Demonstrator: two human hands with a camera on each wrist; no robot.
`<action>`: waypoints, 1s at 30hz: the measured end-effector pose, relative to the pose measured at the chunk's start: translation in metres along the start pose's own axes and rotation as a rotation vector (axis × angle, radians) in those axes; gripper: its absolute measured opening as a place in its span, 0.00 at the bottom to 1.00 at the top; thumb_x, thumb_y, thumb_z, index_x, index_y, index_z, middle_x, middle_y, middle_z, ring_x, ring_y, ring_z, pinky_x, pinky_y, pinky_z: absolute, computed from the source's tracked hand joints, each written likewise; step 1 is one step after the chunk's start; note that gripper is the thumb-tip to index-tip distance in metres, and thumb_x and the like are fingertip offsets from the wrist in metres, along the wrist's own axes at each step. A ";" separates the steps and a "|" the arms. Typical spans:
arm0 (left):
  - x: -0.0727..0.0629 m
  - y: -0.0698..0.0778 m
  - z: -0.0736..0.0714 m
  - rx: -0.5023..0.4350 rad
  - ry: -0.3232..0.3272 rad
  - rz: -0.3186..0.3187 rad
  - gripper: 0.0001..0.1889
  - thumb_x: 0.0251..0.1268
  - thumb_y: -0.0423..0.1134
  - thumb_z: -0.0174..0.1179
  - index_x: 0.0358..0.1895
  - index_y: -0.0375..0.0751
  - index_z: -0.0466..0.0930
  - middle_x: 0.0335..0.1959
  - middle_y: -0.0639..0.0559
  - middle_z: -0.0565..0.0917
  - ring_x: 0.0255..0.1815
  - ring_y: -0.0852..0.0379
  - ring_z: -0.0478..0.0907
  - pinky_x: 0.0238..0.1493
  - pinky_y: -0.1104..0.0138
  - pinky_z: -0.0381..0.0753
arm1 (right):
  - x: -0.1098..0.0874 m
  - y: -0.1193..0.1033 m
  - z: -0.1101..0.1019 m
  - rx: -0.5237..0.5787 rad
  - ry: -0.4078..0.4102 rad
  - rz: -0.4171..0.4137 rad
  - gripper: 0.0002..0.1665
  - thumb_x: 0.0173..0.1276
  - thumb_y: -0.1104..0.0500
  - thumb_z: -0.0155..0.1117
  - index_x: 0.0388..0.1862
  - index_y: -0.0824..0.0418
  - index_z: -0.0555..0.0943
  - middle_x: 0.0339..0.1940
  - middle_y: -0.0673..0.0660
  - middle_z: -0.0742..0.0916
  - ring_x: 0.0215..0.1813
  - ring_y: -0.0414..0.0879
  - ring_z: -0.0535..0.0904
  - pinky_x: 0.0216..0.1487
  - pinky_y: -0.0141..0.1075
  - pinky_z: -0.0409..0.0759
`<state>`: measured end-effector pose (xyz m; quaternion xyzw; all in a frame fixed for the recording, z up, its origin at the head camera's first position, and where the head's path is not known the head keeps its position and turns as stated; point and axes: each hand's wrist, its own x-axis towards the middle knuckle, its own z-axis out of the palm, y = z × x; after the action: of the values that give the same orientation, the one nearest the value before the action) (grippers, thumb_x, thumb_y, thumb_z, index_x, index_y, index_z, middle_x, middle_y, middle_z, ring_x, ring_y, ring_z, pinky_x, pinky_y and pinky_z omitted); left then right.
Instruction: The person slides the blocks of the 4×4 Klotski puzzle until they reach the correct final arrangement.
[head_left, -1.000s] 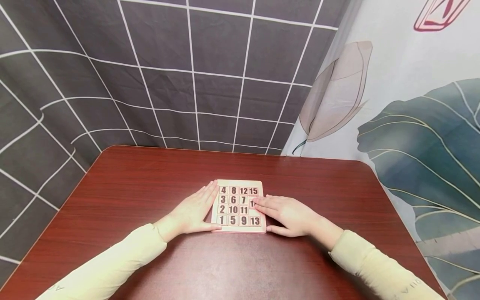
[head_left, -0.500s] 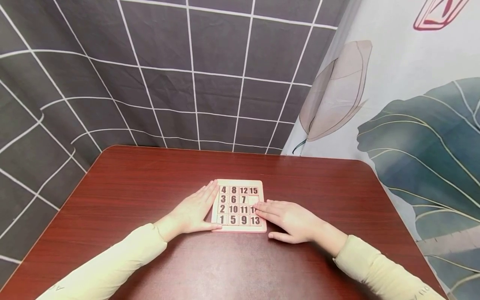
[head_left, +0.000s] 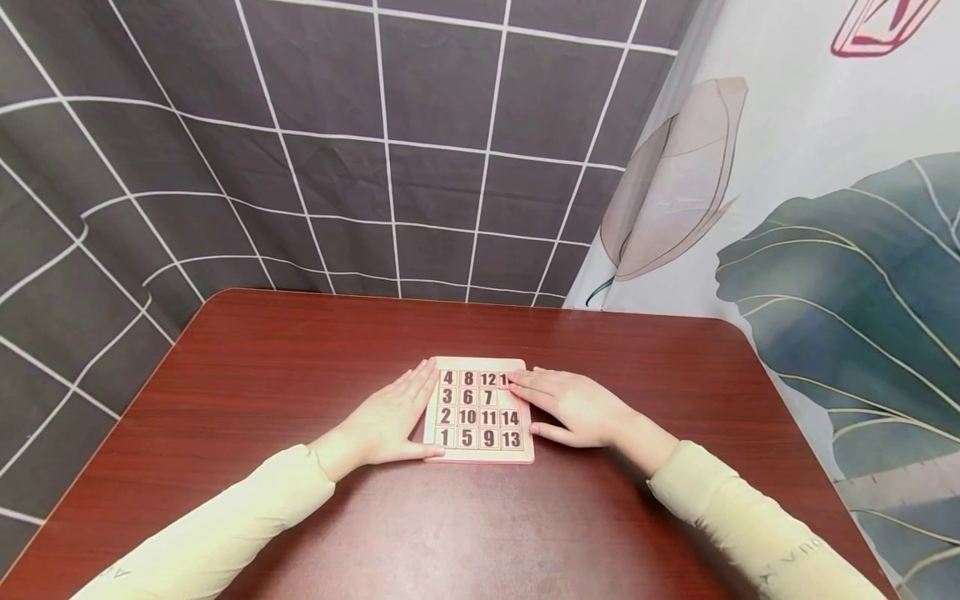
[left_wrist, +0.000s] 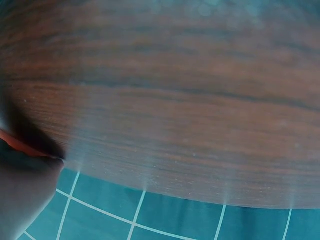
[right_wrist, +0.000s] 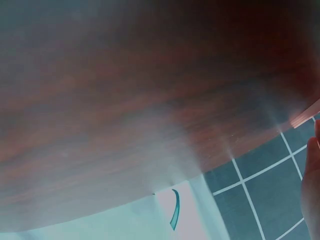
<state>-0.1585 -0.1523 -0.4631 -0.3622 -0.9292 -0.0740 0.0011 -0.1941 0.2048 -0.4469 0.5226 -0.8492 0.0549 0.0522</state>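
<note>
A pale sliding number puzzle (head_left: 480,457) lies flat on the table, its black-numbered tiles in four columns. One gap (head_left: 510,399) shows in the second row, right of tile 7. My left hand (head_left: 378,421) rests along the puzzle's left side, fingers straight at the upper corner and thumb on the lower corner. From the right, my right hand (head_left: 577,407) lays its straight fingertips on the top-right tile (head_left: 503,381), hiding part of its number. Its thumb touches down by the right edge. In the right wrist view, the puzzle's edge (right_wrist: 306,114) shows beside the fingers (right_wrist: 313,175).
The dark red wooden table (head_left: 300,358) extends on all sides of the puzzle. A dark gridded curtain (head_left: 435,183) hangs behind its back edge and left side. On the right hangs a pale curtain (head_left: 810,133) printed with leaves.
Tile 14 went down into the third row, leaving the gap in the second row. My right hand then moved up from it to the top-right tile. My left hand stayed in place.
</note>
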 end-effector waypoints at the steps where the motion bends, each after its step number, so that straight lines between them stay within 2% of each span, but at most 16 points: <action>1: 0.000 0.000 0.000 0.001 -0.004 -0.001 0.60 0.65 0.70 0.64 0.81 0.21 0.54 0.85 0.27 0.56 0.87 0.35 0.56 0.86 0.50 0.62 | 0.002 0.002 0.001 0.000 0.003 -0.001 0.37 0.75 0.45 0.67 0.77 0.61 0.76 0.78 0.57 0.79 0.80 0.54 0.75 0.80 0.50 0.75; 7: 0.001 -0.001 0.001 0.006 0.010 0.009 0.59 0.65 0.70 0.64 0.81 0.21 0.55 0.84 0.27 0.57 0.87 0.35 0.57 0.86 0.49 0.63 | 0.007 0.006 0.004 -0.005 -0.009 -0.003 0.37 0.76 0.44 0.66 0.77 0.61 0.75 0.79 0.57 0.78 0.80 0.54 0.74 0.80 0.51 0.74; 14: 0.000 -0.002 0.002 0.010 0.016 0.013 0.59 0.65 0.69 0.64 0.81 0.21 0.55 0.84 0.27 0.57 0.86 0.35 0.57 0.85 0.49 0.64 | 0.003 0.001 0.002 -0.008 -0.034 -0.011 0.37 0.77 0.44 0.64 0.78 0.61 0.75 0.80 0.57 0.78 0.80 0.54 0.75 0.80 0.50 0.75; 23: 0.000 -0.001 0.001 0.006 -0.001 0.004 0.59 0.65 0.69 0.64 0.81 0.21 0.55 0.84 0.27 0.57 0.86 0.35 0.57 0.86 0.49 0.63 | -0.006 -0.013 0.001 -0.024 0.009 -0.075 0.36 0.76 0.44 0.67 0.75 0.63 0.77 0.77 0.58 0.81 0.77 0.53 0.78 0.77 0.49 0.78; 30: 0.001 0.001 -0.002 0.001 -0.013 -0.004 0.60 0.65 0.69 0.64 0.81 0.20 0.55 0.84 0.26 0.56 0.87 0.35 0.56 0.86 0.49 0.63 | -0.004 -0.013 0.001 -0.030 0.026 -0.079 0.36 0.75 0.44 0.68 0.75 0.62 0.78 0.76 0.57 0.81 0.77 0.52 0.78 0.77 0.48 0.78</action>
<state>-0.1581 -0.1512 -0.4606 -0.3609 -0.9299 -0.0710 -0.0048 -0.1806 0.2025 -0.4475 0.5539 -0.8280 0.0470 0.0732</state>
